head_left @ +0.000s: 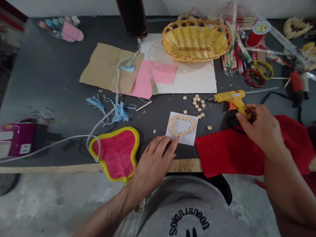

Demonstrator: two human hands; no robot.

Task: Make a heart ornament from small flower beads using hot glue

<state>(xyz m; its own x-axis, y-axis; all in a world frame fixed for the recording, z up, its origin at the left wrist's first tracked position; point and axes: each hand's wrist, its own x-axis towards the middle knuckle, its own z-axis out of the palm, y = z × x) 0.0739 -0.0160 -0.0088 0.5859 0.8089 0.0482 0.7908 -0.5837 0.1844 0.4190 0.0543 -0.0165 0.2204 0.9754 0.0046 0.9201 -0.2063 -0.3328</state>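
Observation:
My left hand (159,158) lies with fingers stretched out, fingertips touching the lower edge of a small white paper (189,141). On that paper is a ring of small pale flower-shaped beads (182,134). My right hand (261,126) has thumb and fingers closed on the handle of a yellow hot glue gun (230,96). The gun lies on its side, nozzle to the left, with an orange trigger and a glue stick out of its back. Several loose flower beads (197,102) lie between the paper and the nozzle. Red felt (229,151) spreads under my right wrist.
A yellow wicker basket (197,41) stands at the back, scissors (258,72) and red thread (258,34) to its right. Blue tassels (120,113), a pink-and-yellow wrapped shape (116,153) and a white cable (103,120) lie left. A phone (133,18) stands upright behind.

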